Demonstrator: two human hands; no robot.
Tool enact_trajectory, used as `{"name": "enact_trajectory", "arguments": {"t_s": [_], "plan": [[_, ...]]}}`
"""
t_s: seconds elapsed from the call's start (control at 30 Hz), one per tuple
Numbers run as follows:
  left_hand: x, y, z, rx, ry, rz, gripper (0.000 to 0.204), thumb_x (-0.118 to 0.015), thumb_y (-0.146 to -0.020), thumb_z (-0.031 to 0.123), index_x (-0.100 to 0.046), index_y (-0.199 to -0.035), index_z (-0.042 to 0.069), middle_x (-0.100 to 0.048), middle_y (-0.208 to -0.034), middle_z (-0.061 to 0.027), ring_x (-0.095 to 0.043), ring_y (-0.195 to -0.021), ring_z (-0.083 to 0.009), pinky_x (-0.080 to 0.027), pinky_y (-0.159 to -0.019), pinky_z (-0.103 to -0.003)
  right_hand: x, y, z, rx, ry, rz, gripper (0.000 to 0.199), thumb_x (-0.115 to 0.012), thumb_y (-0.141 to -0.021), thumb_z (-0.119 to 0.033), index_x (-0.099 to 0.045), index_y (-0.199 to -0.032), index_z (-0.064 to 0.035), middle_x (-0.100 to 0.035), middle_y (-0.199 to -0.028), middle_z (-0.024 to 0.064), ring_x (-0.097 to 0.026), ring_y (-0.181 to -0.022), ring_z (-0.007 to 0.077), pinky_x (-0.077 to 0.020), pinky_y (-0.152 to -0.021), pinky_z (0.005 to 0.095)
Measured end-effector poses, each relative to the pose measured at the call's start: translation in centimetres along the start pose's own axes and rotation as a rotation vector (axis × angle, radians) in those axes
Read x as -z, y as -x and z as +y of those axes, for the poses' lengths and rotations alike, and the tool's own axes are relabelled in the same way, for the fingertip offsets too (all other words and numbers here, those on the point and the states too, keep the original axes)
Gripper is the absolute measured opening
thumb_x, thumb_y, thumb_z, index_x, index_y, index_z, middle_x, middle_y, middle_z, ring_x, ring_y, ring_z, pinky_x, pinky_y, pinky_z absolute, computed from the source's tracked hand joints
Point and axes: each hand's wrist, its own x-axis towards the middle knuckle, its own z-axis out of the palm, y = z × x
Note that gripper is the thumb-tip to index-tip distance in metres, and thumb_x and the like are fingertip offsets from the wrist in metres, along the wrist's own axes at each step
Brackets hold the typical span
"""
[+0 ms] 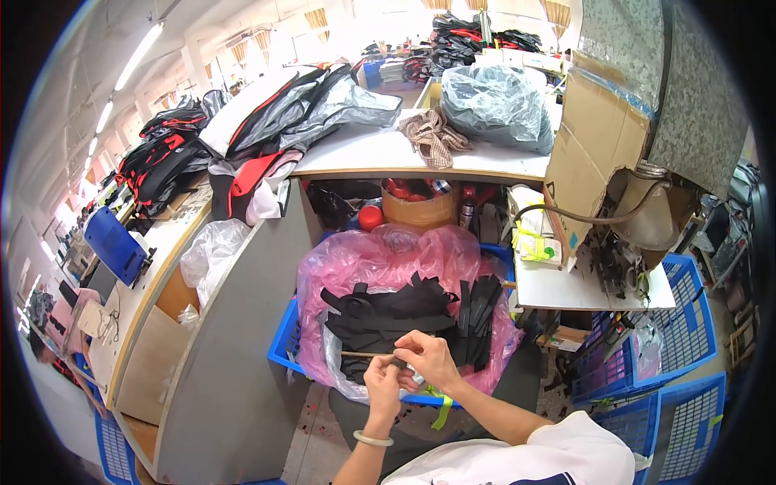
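My left hand point(385, 381), with a pale bangle on its wrist, is closed with its fingertips pinched together. Close above and to its right, my right hand point(430, 360) is bent over it, fingers closed too. A thin tan stick-like strip point(365, 354) sticks out leftward from between the fingertips; its other end is hidden, and I cannot make out what the right fingers pinch. Below both hands lie many black fabric strips point(388, 311), with a neater bundle of black strips point(478, 311) at the right. They rest in a pink plastic bag point(323, 275) lining a blue crate point(283, 343).
A white table point(356, 162) behind holds silver and black garments point(283, 113), a checked cloth point(435, 136) and a filled clear bag point(495, 105). A grey panel point(234, 347) rises at left. At right stand a small white shelf point(598, 283), a cardboard sheet point(602, 145) and blue crates point(679, 323).
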Motion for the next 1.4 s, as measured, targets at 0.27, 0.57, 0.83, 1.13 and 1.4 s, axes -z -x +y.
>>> {"name": "enact_trajectory", "arguments": {"t_s": [0.27, 0.57, 0.83, 1.13, 1.4], "plan": [[0.8, 0.0, -0.3, 0.123, 0.353, 0.079, 0.015, -0.043, -0.085, 0.001, -0.053, -0.094, -0.003, -0.062, -0.071, -0.0160, -0.059, -0.049, -0.0192, -0.052, -0.044, -0.028, 0.9, 0.7, 2.5, -0.129, -0.209, 0.100, 0.020, -0.063, -0.079, -0.008, -0.061, -0.095, 0.0025, -0.063, -0.086, 0.0111, -0.062, -0.069, 0.0120, -0.0510, -0.060, 0.0245], [-0.3, 1.3, -1.3, -0.208, -0.122, 0.096, 0.023, -0.043, -0.087, 0.000, -0.056, -0.106, -0.003, -0.062, -0.070, -0.0119, -0.060, -0.051, -0.0144, -0.051, -0.046, -0.024, 0.7, 0.4, 1.3, -0.191, -0.213, 0.212, 0.011, -0.064, -0.076, -0.006, -0.063, -0.081, 0.0041, -0.063, -0.081, 0.0095, -0.063, -0.067, 0.0121, -0.0514, -0.057, 0.0240], [-0.4, 1.5, -1.2, -0.455, -0.556, 0.091, 0.029, -0.042, -0.084, -0.006, -0.060, -0.106, 0.000, -0.061, -0.068, -0.0078, -0.057, -0.051, -0.0086, -0.048, -0.046, -0.022, 1.1, 0.8, 2.1, 0.204, 0.383, 0.279, 0.016, -0.069, -0.067, -0.003, -0.062, -0.080, 0.0053, -0.058, -0.098, 0.0099, -0.062, -0.077, 0.0157, -0.0513, -0.064, 0.0272], [2.9, 0.2, -0.9, -0.045, 0.154, -0.009, 0.022, -0.043, -0.088, 0.005, -0.056, -0.104, -0.004, -0.062, -0.071, -0.0137, -0.060, -0.052, -0.0162, -0.049, -0.044, -0.025, 2.4, 0.5, 0.7, -0.262, -1.002, -0.032, 0.006, -0.059, -0.081, -0.006, -0.060, -0.085, -0.0010, -0.061, -0.105, 0.0125, -0.058, -0.085, 0.0143, -0.0442, -0.086, 0.0319], [0.5, 1.2, 1.6, -0.027, 0.241, -0.080, 0.028, -0.046, -0.093, 0.016, -0.052, -0.112, -0.004, -0.063, -0.083, -0.0163, -0.062, -0.059, -0.0199, -0.053, -0.054, -0.029, 1.5, 1.2, 1.3, -0.083, -0.416, 0.184, 0.013, -0.063, -0.081, -0.010, -0.062, -0.087, 0.0013, -0.063, -0.085, 0.0045, -0.057, -0.074, 0.0074, -0.0436, -0.070, 0.0216]]}}
